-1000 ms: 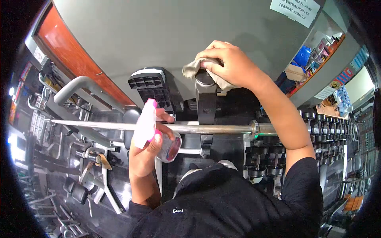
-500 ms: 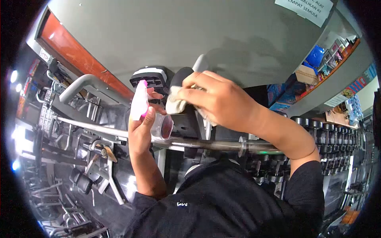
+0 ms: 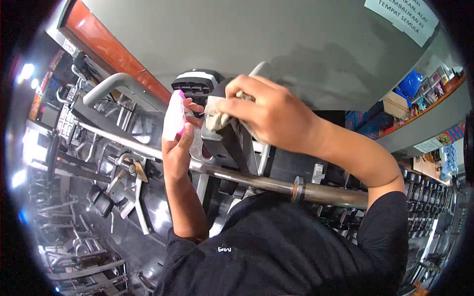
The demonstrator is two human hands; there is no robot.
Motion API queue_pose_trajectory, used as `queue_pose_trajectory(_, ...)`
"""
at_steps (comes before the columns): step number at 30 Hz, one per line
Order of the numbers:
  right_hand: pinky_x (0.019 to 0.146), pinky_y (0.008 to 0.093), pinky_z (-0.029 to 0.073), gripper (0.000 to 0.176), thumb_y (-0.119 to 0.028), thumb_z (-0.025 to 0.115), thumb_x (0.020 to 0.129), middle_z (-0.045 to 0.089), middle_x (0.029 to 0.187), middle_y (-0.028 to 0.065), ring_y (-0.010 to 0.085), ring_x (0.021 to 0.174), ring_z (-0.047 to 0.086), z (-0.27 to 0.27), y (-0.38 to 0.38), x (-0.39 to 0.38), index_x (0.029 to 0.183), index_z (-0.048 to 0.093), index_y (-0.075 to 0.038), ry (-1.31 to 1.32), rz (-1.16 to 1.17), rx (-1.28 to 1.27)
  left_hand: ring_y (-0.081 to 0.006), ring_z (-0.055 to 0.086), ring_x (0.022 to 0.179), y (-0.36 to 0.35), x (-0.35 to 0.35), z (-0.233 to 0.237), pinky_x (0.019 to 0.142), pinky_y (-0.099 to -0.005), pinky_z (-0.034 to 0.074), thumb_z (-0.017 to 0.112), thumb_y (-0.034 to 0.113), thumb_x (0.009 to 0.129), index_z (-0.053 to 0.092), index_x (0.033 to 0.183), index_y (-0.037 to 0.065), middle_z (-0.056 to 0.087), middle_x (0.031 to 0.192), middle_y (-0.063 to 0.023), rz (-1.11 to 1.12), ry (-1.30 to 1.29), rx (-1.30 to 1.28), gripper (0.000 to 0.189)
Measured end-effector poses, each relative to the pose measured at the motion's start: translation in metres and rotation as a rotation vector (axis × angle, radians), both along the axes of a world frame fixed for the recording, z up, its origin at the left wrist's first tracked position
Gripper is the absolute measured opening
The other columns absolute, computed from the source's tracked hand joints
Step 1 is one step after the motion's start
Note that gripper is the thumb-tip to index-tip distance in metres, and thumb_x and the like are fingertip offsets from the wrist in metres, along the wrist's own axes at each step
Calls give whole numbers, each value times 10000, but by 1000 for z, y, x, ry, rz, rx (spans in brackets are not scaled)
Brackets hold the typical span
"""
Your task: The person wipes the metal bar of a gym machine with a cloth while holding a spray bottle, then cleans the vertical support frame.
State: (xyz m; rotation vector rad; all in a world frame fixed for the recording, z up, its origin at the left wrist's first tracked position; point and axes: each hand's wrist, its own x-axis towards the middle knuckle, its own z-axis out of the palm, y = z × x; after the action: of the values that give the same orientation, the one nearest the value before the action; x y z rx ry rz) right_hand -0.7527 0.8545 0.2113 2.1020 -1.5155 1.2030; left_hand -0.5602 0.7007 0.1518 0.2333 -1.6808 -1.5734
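– which way does the spray bottle [image 3: 174, 118] point?
– its white head runs lengthwise away from the person, pink tip at the far end; the clear body shows only partly, lower and to the right, behind the fingers.
– and where is it?
– in the left hand [image 3: 177, 155], just left of the grey post [image 3: 223, 148]. a metal bar [image 3: 269, 183] slants past on the near side.
– how is that hand set?
– grasping the bottle near its neck, thumb on the near side, fingers out to the right, forearm almost straight ahead.
– the right hand [image 3: 279, 116]?
– clutching a pale cloth [image 3: 216, 119] in curled fingers, back of the hand up, elbow bent, forearm slanting in from the right.
– the cloth's long axis?
– i can't tell; it's bunched up at the post's top end.
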Motion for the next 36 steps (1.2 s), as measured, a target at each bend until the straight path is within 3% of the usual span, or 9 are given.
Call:
queue_pose_trajectory(6, 844, 389, 563, 361, 77, 708, 837, 615, 1117, 120, 301, 980, 682, -30, 1, -14, 1160, 684, -82, -225, -28, -4, -180, 606, 1000, -5, 4, -3, 950, -356, 482, 612, 185, 1028, 387, 1558, -29, 610, 1291, -159, 27, 5, -132, 615)
queue_pose_trajectory(9, 878, 385, 553, 378, 87, 677, 855, 620, 1114, 124, 307, 1007, 676, -45, -8, -30, 1196, 641, -74, -326, -35, -21, -206, 623, 954, 5, 7, 14, 881, -367, 525, 573, 148, 1049, 386, 1553, -34, 600, 1293, -190, 11, 79, -6, 567)
queue_pose_trajectory(16, 888, 387, 533, 303, 45, 681, 885, 638, 1072, 142, 317, 1022, 682, -72, -36, -50, 1155, 606, -70, -595, -164, 172, -243, 640, 875, 27, 23, 42, 818, -378, 508, 679, 367, 967, 457, 1468, -99, 616, 1236, -236, 141, 56, -98, 719)
queue_pose_trajectory(23, 919, 408, 501, 287, 43, 616, 864, 573, 1124, 166, 366, 1067, 618, -112, -22, -44, 1133, 608, -57, -490, -55, 14, -266, 633, 861, 55, 40, 40, 793, -386, 513, 696, 378, 954, 466, 1455, -114, 604, 1218, -268, 223, 29, -71, 738)
queue_pose_trajectory(26, 926, 425, 499, 250, 23, 625, 873, 562, 1074, 159, 358, 1026, 621, -136, -37, -64, 1088, 641, -104, -506, -191, 39, -243, 624, 817, 62, 52, 39, 853, -409, 484, 672, 412, 982, 413, 1459, -137, 588, 1234, -237, 185, 11, -67, 772)
queue_pose_trajectory(28, 894, 413, 510, 260, 15, 638, 845, 586, 1061, 162, 358, 1013, 609, -137, -46, -70, 1070, 669, -111, -576, -330, 55, -259, 638, 846, 71, 57, 36, 826, -392, 503, 681, 366, 974, 416, 1476, -119, 601, 1233, -255, 161, 26, -25, 747)
queue_pose_trajectory(30, 907, 421, 499, 208, -24, 611, 887, 571, 1095, 184, 372, 1002, 606, -138, -48, -75, 1077, 641, -101, -550, -384, 108, -269, 654, 858, 81, 58, 38, 835, -391, 508, 689, 346, 968, 425, 1471, -113, 612, 1236, -264, 110, 25, -10, 730)
queue_pose_trajectory(33, 923, 418, 492, 240, -8, 606, 880, 571, 1085, 192, 374, 1019, 600, -134, -42, -56, 1105, 632, -89, -621, -393, 147, -266, 663, 864, 94, 56, 37, 859, -404, 504, 716, 339, 945, 447, 1447, -117, 622, 1218, -259, 32, 48, 44, 729)
queue_pose_trajectory(36, 1067, 435, 438, 502, 33, 628, 835, 500, 1240, 223, 382, 1198, 537, -135, -21, -25, 1322, 533, -35, -556, -270, 69, -262, 656, 876, 107, 54, 41, 849, -391, 506, 734, 345, 932, 470, 1438, -106, 625, 1213, -255, 19, 41, 84, 727)
